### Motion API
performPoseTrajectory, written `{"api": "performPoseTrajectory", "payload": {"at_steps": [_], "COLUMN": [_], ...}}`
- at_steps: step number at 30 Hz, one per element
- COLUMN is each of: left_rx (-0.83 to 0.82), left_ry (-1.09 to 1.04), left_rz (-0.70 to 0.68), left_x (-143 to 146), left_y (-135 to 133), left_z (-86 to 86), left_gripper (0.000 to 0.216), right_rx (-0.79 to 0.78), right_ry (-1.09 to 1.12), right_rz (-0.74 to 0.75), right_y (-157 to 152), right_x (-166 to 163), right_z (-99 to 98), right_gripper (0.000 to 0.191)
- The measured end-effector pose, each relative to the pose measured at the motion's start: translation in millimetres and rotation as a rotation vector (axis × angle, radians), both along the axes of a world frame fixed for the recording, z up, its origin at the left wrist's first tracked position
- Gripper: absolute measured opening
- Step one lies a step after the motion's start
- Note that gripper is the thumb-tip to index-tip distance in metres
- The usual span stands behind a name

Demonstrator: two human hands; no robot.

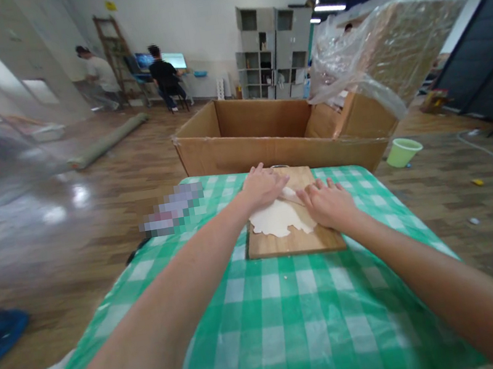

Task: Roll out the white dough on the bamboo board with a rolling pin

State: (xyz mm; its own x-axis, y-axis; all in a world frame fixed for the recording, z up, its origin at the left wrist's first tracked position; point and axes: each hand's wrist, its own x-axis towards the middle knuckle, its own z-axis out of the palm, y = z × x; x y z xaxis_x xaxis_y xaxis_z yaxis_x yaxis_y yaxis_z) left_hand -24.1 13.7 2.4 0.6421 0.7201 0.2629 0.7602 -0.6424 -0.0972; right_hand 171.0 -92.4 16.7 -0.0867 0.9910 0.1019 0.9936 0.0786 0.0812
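Observation:
A sheet of pale rolled dough (275,218) with a ragged near edge lies on a wooden cutting board (296,244). Across its far part runs a light rolling pin (292,195), seen only in the gap between my hands. My left hand (264,185) bears down on the pin's left end, fingers reaching over it. On the other end rests my right hand (328,201), its fingers bent loosely over the pin. Both palms hide the pin's ends and some of the dough.
A green checked cloth (268,318) covers the table. At its far left lies a blurred-out flat object (173,208). Beyond the table stands a large open cardboard box (268,143) with plastic wrap (348,56). A green bucket (403,151) is at right; people are in the background.

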Motion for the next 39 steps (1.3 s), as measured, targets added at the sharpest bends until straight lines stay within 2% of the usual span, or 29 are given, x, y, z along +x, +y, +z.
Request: {"api": "performPoseTrajectory", "payload": {"at_steps": [5,7,12,16,20,22,24,27,30,32,34,36,39], "left_rx": [0.014,0.004,-0.093,-0.139,-0.097,-0.058,-0.007,0.064,0.045,0.021,-0.069,-0.195,-0.261], "left_ry": [0.044,0.059,0.150,0.131,0.126,0.140,0.155,0.029,-0.249,-0.307,-0.228,-0.126,-0.090], "left_rz": [0.007,-0.029,-0.032,0.005,0.026,-0.012,-0.076,-0.132,-0.108,-0.146,-0.175,-0.192,-0.141], "left_x": [12,15,23,29,28,23,16,3,-15,-30,-45,-58,-71], "left_y": [20,30,54,62,58,51,40,14,-27,-61,-92,-112,-113], "left_z": [-1.5,-1.1,6.8,13.3,12.0,9.1,7.1,11.4,26.0,36.1,41.1,39.1,27.3], "left_gripper": [0.045,0.046,0.068,0.052,0.044,0.048,0.060,0.042,0.045,0.040,0.036,0.036,0.046], "right_rx": [0.032,-0.007,-0.034,0.018,0.012,0.014,0.010,0.008,-0.009,-0.016,-0.015,-0.008,0.026], "right_ry": [0.020,0.017,-0.055,-0.072,-0.028,0.024,0.077,0.123,0.166,0.192,0.208,0.239,0.320], "right_rz": [-0.040,-0.007,0.128,0.132,0.114,0.059,-0.030,-0.072,-0.003,0.043,0.072,0.075,0.005], "right_y": [28,37,56,69,71,67,59,47,37,33,31,30,31], "right_x": [17,21,28,32,29,24,19,15,18,22,26,29,30], "right_z": [-1.9,-1.8,-2.4,-2.9,-2.4,-3.1,-4.6,-6.5,-7.1,-8.0,-10.4,-14.2,-19.9], "right_gripper": [0.075,0.071,0.058,0.054,0.055,0.062,0.073,0.079,0.077,0.074,0.069,0.061,0.049]}}
